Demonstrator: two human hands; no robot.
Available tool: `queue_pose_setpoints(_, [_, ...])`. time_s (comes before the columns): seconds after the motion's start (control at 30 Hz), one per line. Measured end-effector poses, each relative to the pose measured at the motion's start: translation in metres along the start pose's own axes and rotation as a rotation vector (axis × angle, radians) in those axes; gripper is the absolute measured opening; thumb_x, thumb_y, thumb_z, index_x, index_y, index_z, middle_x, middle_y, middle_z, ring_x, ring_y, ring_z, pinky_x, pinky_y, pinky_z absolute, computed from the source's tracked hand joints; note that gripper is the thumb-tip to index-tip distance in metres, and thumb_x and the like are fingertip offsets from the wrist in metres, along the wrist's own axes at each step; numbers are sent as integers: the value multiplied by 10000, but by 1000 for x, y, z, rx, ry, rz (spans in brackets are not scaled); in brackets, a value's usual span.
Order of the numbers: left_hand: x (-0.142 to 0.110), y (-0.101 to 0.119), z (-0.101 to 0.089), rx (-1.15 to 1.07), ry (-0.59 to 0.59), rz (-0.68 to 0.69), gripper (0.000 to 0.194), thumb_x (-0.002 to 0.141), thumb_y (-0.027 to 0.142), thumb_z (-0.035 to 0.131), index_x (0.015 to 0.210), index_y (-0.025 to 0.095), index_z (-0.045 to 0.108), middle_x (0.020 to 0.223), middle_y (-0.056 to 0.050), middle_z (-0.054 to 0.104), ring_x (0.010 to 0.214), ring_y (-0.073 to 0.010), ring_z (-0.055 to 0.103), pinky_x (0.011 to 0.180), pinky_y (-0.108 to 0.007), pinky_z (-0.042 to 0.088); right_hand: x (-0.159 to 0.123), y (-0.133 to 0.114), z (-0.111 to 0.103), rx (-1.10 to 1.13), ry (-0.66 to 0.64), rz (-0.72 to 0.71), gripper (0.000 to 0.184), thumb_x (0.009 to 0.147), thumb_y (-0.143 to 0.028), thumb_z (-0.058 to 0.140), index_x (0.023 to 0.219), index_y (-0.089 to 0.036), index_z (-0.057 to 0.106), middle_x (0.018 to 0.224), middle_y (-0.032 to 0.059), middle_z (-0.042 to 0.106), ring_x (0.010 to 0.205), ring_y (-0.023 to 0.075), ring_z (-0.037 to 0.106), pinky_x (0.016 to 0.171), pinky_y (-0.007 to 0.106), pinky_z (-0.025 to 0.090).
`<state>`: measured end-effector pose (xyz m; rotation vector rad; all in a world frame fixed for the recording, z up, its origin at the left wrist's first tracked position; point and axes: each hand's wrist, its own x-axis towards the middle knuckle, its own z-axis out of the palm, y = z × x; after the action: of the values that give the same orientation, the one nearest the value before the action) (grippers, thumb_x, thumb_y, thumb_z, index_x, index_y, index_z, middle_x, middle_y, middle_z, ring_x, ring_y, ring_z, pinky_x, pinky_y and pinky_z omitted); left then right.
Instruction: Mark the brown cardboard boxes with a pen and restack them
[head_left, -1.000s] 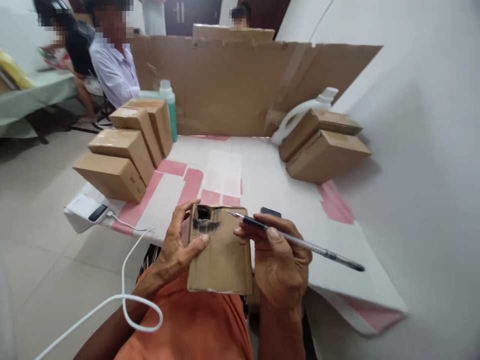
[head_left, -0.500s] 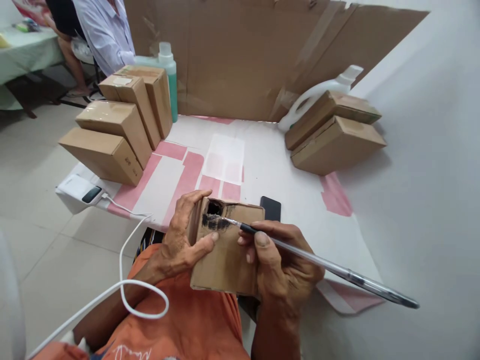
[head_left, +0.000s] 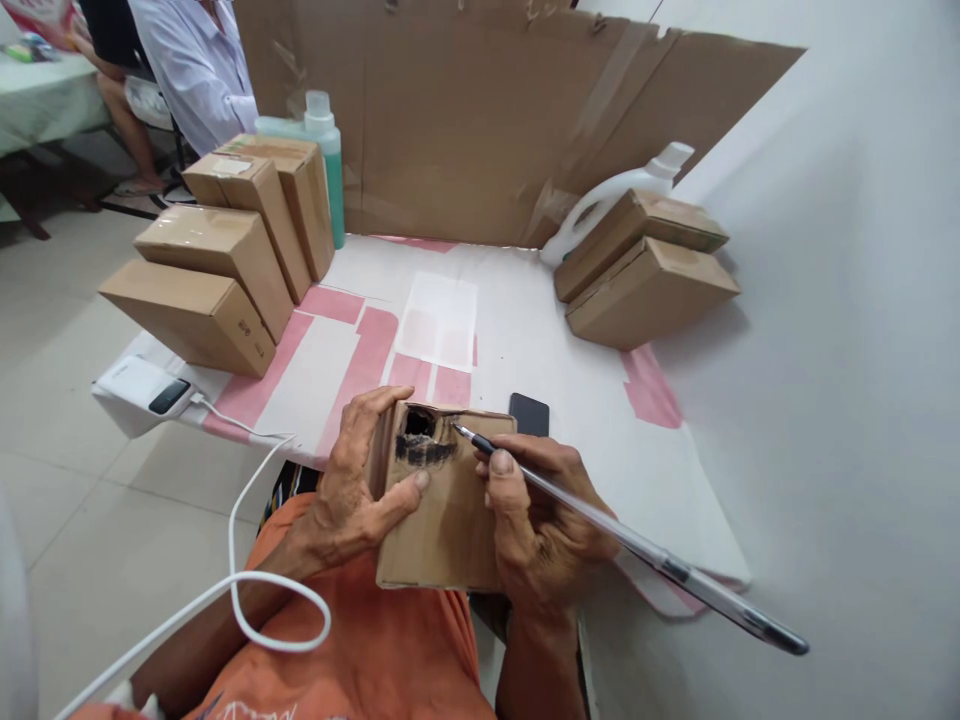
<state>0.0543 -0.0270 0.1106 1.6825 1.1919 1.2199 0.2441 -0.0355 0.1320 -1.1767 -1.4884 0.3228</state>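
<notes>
My left hand (head_left: 352, 495) grips a small brown cardboard box (head_left: 442, 520) by its left side, thumb pressed on its front face. The box is held over my lap at the table's near edge and has a black scribbled patch and a hole near its top left corner. My right hand (head_left: 536, 520) is closed on a clear ballpoint pen (head_left: 622, 540). The pen's tip rests just right of the black patch, and its cap end sticks out to the lower right.
Several brown boxes (head_left: 217, 270) are stacked at the table's left, two more boxes (head_left: 645, 270) at the right. A green bottle (head_left: 324, 150) and a white jug (head_left: 607, 195) stand before a cardboard screen (head_left: 480, 130). A black phone (head_left: 529, 414), a white power bank (head_left: 139, 385) with a cable, and a seated person (head_left: 199, 65) are nearby.
The view tilted down and closer to the table. The pen tip went from above the box down to the black patch, then shifted slightly right of it.
</notes>
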Motion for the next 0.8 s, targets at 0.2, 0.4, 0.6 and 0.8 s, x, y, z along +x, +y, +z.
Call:
queue_pose_setpoints(0.2, [-1, -2, 1, -11, 31, -13, 683, 916, 349, 730, 1548, 265, 485, 1529, -116, 532, 1439, -337, 512, 1263, -529, 379, -3, -6, 2, 87, -36, 48, 126, 1008, -175, 664, 952, -248, 751, 812, -15, 707, 642, 134, 676, 582, 250, 548])
queue_pose_setpoints(0.4, [-1, -16, -6, -121, 20, -76, 687, 929, 391, 725, 1562, 254, 496, 1515, -133, 588, 1416, -343, 566, 1244, -528, 421, 19, 5, 1, 645, 158, 283, 153, 1034, -377, 661, 972, -244, 706, 877, -1, 737, 646, 132, 691, 463, 201, 481])
queue_pose_setpoints(0.6, [2, -15, -19, -167, 133, -182, 675, 923, 498, 761, 1525, 260, 571, 1473, -98, 642, 1328, -307, 648, 1117, -390, 544, 48, 90, 9, -148, -257, 603, 183, 1076, -356, 562, 956, -220, 582, 837, 25, 776, 620, 148, 704, 539, 228, 487])
queue_pose_setpoints(0.8, [0, -18, -21, -132, 115, -211, 726, 899, 538, 789, 1546, 294, 567, 1513, -76, 630, 1323, -304, 658, 1072, -353, 565, 35, 121, 61, -685, -630, 689, 164, 1051, -257, 645, 1149, -131, 683, 1194, 226, 791, 1115, 307, 769, 873, 352, 541])
